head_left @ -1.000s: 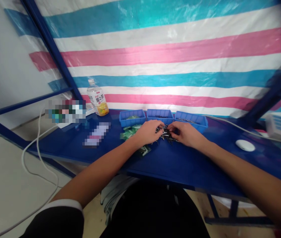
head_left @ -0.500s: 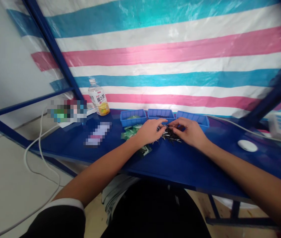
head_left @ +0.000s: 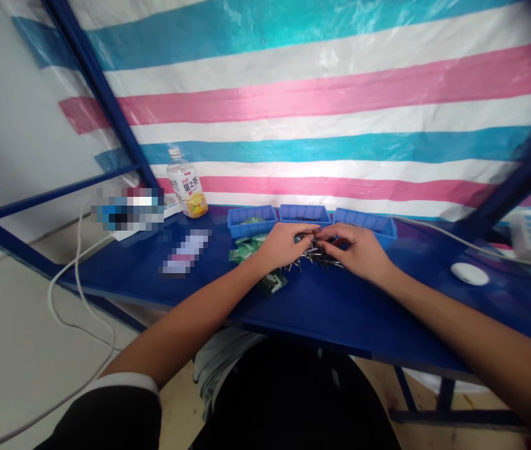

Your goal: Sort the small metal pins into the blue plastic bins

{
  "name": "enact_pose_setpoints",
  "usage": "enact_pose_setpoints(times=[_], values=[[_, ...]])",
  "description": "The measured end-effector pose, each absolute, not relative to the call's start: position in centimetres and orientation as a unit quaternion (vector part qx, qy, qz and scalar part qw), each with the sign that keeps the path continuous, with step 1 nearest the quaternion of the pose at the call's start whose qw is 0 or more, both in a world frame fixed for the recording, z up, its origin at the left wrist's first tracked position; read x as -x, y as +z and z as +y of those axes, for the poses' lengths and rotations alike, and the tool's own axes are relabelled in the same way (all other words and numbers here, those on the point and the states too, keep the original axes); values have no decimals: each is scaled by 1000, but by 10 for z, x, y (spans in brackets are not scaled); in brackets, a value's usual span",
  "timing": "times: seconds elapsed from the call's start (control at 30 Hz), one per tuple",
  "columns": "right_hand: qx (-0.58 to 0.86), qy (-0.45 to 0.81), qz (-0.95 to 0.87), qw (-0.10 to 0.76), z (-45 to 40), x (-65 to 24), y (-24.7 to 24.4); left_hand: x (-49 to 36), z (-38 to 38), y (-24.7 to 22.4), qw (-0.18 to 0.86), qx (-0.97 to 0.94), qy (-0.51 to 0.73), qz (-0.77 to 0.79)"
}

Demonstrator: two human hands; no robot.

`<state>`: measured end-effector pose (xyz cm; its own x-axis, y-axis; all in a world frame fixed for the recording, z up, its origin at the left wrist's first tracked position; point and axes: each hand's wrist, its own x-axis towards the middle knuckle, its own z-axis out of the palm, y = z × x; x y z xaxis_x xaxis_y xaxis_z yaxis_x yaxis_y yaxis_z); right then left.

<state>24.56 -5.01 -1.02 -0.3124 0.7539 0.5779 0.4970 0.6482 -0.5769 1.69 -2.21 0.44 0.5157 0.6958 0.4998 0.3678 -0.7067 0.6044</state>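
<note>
My left hand (head_left: 284, 245) and my right hand (head_left: 358, 250) meet fingertip to fingertip over a pile of thin black and silver pin-like pieces (head_left: 318, 257). Thumb and fingers of each hand are bent together in a pinch. Whatever sits between them is too small and too hidden to name. Beside my left hand lie several green packets (head_left: 245, 249). A clear packet with small metal pieces (head_left: 274, 282) rests below my left wrist.
Behind the hands stand a left blue bin (head_left: 252, 230), a middle blue bin (head_left: 305, 212) and a right blue bin (head_left: 384, 228), all on a blue table (head_left: 331, 312). A drink bottle (head_left: 187, 187) is at the back left. To the right lies a white oval object (head_left: 470, 274).
The fingertips of both hands have shifted slightly and come closer together over the pile. My right fingers are a little straighter. The things around them have stayed put.
</note>
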Motion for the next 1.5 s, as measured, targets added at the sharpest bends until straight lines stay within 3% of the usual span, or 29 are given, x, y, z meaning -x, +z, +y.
enact_pose_setpoints(times=[0.4, 0.63, 1.5], values=[[427, 163, -771, 444, -52, -247, -8, -18, -19, 3, 298, -793, 441, 298], [431, 187, -765, 441, -54, -245, -8, -16, -18, 2, 238, -831, 399, 306], [423, 234, -772, 413, -49, -247, -18, -20, -33, 15, 284, -793, 434, 321]])
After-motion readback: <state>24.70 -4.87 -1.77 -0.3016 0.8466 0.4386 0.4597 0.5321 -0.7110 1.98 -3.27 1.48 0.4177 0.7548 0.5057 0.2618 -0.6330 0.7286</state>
